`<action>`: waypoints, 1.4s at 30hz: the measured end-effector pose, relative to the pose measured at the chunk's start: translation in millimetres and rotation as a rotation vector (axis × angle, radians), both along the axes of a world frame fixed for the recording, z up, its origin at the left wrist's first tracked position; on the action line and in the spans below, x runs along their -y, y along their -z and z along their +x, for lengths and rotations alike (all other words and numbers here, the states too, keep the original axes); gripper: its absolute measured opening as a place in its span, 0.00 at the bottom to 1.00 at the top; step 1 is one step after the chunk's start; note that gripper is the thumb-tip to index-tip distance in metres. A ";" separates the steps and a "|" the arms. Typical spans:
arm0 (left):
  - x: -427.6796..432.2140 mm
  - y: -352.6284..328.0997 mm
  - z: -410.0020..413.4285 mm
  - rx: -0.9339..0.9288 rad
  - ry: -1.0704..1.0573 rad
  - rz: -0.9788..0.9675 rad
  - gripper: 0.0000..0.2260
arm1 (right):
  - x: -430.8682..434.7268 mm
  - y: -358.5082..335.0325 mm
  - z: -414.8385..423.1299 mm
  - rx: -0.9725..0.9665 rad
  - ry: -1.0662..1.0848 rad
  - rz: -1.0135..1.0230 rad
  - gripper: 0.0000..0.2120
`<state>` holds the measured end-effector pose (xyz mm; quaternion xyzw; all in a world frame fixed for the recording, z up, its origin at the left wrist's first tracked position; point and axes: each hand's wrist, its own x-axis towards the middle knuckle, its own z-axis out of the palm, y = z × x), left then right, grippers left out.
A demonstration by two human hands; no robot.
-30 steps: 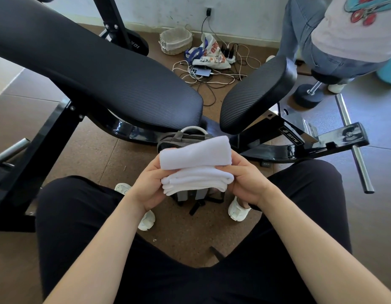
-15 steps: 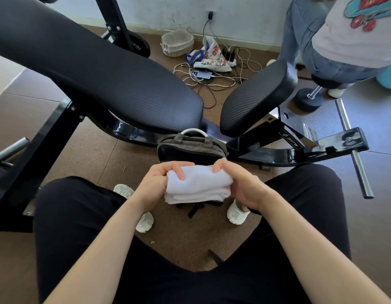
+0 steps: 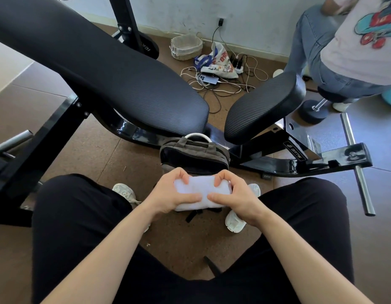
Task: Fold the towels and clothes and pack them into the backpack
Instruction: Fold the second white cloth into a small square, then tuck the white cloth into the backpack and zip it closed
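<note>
Packing was the step, we judged: our left hand [image 3: 170, 194] and right hand [image 3: 236, 196] gripped the folded white towel [image 3: 201, 187], fingers curled over its far edge, thumbs on top, just before the open grey backpack [image 3: 194, 154]. Lowering it inside seemingly came next.

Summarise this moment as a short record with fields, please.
towel: white, folded, held above the floor between the knees
left hand: grips the towel's left end
right hand: grips the towel's right end
backpack: grey, on the floor just beyond the towel, top looks open
bench: black, padded, behind the backpack
stage: towel folded, not yet in the backpack
background: basket and cables by the wall; another person at upper right
</note>
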<state>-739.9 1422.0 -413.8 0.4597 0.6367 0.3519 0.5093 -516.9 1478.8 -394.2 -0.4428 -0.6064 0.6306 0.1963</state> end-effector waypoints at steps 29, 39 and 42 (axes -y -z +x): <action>-156.2 122.1 -38.3 -0.195 0.028 -0.341 0.33 | -151.7 128.3 -57.2 0.394 0.187 -0.216 0.09; -162.9 156.7 -30.4 -0.643 0.375 -0.293 0.51 | -144.3 168.6 -53.4 0.813 -0.071 0.062 0.17; -164.3 161.8 -23.1 -0.727 0.393 -0.279 0.52 | -136.5 170.9 -50.6 0.935 -0.130 0.159 0.20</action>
